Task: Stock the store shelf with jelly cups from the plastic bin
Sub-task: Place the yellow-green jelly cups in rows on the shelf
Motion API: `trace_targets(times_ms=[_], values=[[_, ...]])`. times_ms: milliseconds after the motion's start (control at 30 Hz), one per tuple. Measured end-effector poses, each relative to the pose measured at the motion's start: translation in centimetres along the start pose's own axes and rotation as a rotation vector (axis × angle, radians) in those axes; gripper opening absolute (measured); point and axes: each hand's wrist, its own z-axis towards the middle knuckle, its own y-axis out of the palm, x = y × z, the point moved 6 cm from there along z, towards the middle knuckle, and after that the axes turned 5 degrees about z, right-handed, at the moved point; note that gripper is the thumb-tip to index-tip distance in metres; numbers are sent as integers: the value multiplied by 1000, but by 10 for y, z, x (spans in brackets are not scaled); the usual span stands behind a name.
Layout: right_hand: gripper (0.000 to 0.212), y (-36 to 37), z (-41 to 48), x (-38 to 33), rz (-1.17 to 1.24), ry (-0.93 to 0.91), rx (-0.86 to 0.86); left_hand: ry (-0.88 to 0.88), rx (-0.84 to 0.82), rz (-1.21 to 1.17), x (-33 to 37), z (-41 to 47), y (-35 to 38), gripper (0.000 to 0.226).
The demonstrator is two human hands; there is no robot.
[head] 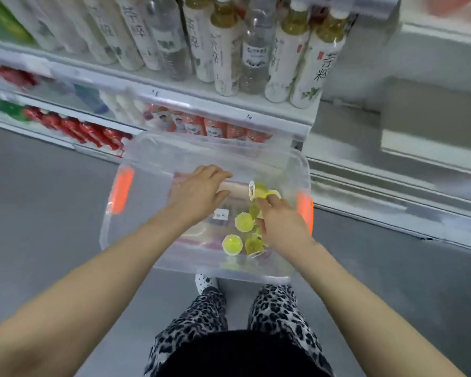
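A clear plastic bin (112, 235) with orange handles sits on the floor in front of the shelf. Several yellow-green jelly cups (244, 221) lie in its right half. My right hand (280, 221) reaches into the bin and pinches jelly cups (261, 191) at its fingertips. My left hand (199, 191) hovers palm-down inside the bin's middle, fingers apart, with nothing in it. The white store shelf (174, 88) rises behind the bin.
Tea and water bottles (229, 50) fill the upper shelf row. Red and pink packets (201, 126) line the lower rows. Grey floor lies to the left. A second white shelf unit (419, 131) stands to the right. My legs in leopard-print trousers (278, 311) are just behind the bin.
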Motion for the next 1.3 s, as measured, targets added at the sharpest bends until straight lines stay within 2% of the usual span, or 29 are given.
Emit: trace_targets(times_ms=[200, 367, 533, 667, 800, 933, 1033, 1133, 1200, 1300], values=[[57, 31, -3, -3, -3, 308, -90, 196, -114, -81, 14, 31, 31, 50], [57, 37, 1, 3, -42, 387, -104, 382, -193, -60, 40, 64, 78, 57], [70, 50, 17, 16, 44, 465, -69, 505, -244, 47, 41, 77, 118, 54], [73, 64, 39, 19, 104, 519, -54, 420, -273, 92, 17, 71, 122, 60], [75, 88, 61, 25, 211, 586, -133, 357, -353, -9, -16, 53, 130, 70], [56, 94, 79, 22, 204, 481, -80, 286, -430, -61, -37, 41, 136, 71], [37, 94, 94, 17, 173, 452, -101, 208, -393, -69, -46, 40, 134, 57], [41, 90, 101, 21, 128, 497, -67, 138, -324, -58, -54, 41, 124, 46], [47, 87, 100, 27, 137, 521, -21, 107, -306, -79, -59, 40, 119, 52], [44, 82, 98, 32, 45, 507, 16, 46, -324, -114, -65, 37, 112, 64]])
